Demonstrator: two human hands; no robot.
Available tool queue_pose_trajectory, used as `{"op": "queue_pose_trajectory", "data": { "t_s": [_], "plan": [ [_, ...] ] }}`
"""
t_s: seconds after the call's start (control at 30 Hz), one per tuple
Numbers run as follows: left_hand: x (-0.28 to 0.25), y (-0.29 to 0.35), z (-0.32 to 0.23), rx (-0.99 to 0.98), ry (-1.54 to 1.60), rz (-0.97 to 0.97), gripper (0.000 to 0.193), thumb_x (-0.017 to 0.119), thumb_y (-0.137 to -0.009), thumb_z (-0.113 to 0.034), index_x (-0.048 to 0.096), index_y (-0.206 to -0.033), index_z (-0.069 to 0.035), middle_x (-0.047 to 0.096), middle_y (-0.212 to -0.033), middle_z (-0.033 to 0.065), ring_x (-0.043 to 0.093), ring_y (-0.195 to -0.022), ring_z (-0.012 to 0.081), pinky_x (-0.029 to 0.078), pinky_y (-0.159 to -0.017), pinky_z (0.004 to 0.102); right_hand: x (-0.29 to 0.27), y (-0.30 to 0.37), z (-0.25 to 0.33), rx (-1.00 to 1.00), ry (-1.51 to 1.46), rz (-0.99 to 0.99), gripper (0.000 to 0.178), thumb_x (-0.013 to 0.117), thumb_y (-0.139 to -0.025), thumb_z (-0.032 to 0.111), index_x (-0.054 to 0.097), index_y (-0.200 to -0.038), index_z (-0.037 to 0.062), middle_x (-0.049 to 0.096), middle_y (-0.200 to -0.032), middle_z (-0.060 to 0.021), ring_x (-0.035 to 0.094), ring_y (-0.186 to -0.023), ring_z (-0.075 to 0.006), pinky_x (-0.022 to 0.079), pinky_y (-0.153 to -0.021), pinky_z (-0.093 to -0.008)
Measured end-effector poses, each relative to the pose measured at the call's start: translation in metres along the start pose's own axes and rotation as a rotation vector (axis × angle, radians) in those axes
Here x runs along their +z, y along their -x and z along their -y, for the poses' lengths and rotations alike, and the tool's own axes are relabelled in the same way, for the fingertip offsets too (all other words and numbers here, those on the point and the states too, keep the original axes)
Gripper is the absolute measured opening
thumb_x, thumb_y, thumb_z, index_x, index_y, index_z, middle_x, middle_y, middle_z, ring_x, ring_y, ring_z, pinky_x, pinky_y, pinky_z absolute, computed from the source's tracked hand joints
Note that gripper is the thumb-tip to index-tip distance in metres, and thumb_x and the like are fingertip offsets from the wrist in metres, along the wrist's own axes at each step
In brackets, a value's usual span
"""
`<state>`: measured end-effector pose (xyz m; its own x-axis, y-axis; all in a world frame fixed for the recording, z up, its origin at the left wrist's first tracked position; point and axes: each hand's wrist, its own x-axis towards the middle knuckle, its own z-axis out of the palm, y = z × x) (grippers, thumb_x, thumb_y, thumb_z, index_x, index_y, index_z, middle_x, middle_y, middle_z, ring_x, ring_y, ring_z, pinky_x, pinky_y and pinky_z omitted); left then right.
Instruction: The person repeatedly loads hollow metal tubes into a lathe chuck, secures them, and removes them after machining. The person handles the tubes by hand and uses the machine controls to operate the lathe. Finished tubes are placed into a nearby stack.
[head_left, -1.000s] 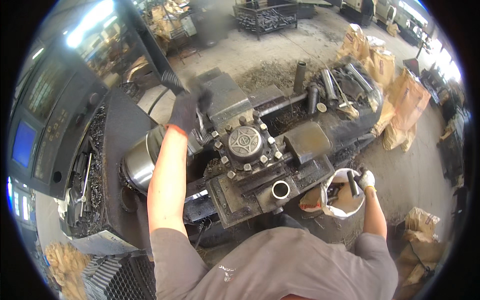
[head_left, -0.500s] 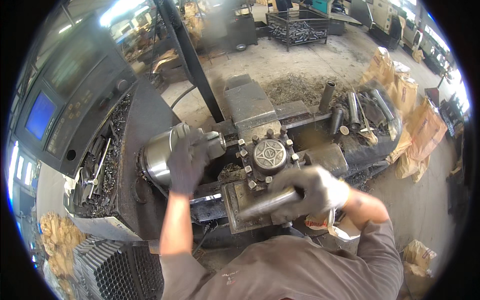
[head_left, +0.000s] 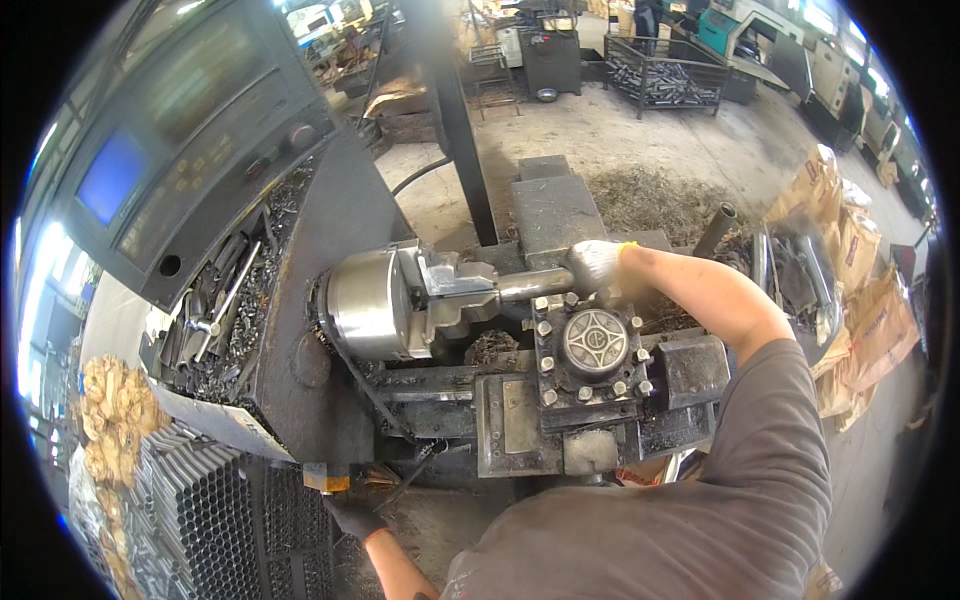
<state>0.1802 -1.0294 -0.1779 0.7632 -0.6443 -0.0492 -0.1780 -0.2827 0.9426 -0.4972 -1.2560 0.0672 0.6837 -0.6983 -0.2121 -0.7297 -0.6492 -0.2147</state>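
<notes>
My right hand (head_left: 597,268), in a pale work glove, is closed round the outer end of a metal tube (head_left: 532,285). The tube's other end sits at the jaws of the lathe chuck (head_left: 370,305); whether they grip it I cannot tell. Just nearer than this hand stands the square tool post (head_left: 595,345), with bolts round its top. Low on the left, my left hand (head_left: 355,518), in a dark glove, is beside a small orange-yellow block (head_left: 326,479) under the machine's front. Its fingers are mostly hidden.
A control panel with a blue screen (head_left: 112,178) rises at left, above a tray of metal chips and tools (head_left: 215,310). Stacked tubes (head_left: 205,500) stand lower left. Paper sacks (head_left: 870,320) line the right. A wire bin of metal parts (head_left: 665,80) stands farther back.
My right hand has carried the tube from in front of the tool post to the chuck. My left hand has left the chuck and dropped to the machine's lower front. The view has shifted.
</notes>
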Motion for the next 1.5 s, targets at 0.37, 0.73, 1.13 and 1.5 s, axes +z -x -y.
{"op": "queue_pose_trajectory", "data": {
  "t_s": [0.37,0.73,1.13,1.5],
  "plan": [
    [-0.04,-0.024,-0.034,-0.335,0.612,0.386,0.037,0.051,-0.11,-0.044,0.065,-0.126,-0.014,0.061,-0.101,-0.0015,0.061,-0.089,0.0186,0.054,-0.082,0.0356,-0.034,-0.126,0.039,0.38,-0.862,0.113,0.063,0.069,-0.093,0.022,0.052,-0.151,0.0062,0.077,-0.114,-0.0118,0.073,-0.092,-0.023,0.059,-0.081,-0.0367],
    [0.006,0.08,-0.204,0.82,-0.208,-0.256,0.045,0.069,-0.103,-0.025,0.062,-0.138,0.003,0.067,-0.131,0.0267,0.064,-0.123,0.0437,0.051,-0.107,0.0484,0.034,0.224,0.058,1.146,0.04,-0.62,0.04,0.075,-0.094,0.019,0.068,-0.131,0.004,0.08,-0.106,-0.0175,0.08,-0.084,-0.0317,0.066,-0.077,-0.0421],
    [0.232,-0.032,-0.557,0.936,-0.959,0.066,0.079,0.053,-0.106,-0.042,0.017,-0.173,-0.019,0.061,-0.149,0.0245,0.067,-0.126,0.0472,0.052,-0.104,0.0609,0.142,0.317,-0.01,1.318,-0.012,-0.496,0.036,0.076,-0.086,0.039,0.08,-0.089,0.0031,0.077,-0.086,-0.0237,0.077,-0.08,-0.0389,0.06,-0.074,-0.0494],
    [0.136,0.099,-0.362,1.158,-0.729,0.125,0.037,0.065,-0.104,-0.031,0.068,-0.131,-0.007,0.073,-0.123,0.0214,0.072,-0.109,0.0405,0.057,-0.095,0.0507,0.065,0.277,0.111,0.448,-0.554,-1.155,0.022,0.075,-0.09,0.017,0.076,-0.102,-0.0014,0.068,-0.072,-0.0055,0.065,-0.059,-0.016,0.053,-0.055,-0.0299]
  ]
}}
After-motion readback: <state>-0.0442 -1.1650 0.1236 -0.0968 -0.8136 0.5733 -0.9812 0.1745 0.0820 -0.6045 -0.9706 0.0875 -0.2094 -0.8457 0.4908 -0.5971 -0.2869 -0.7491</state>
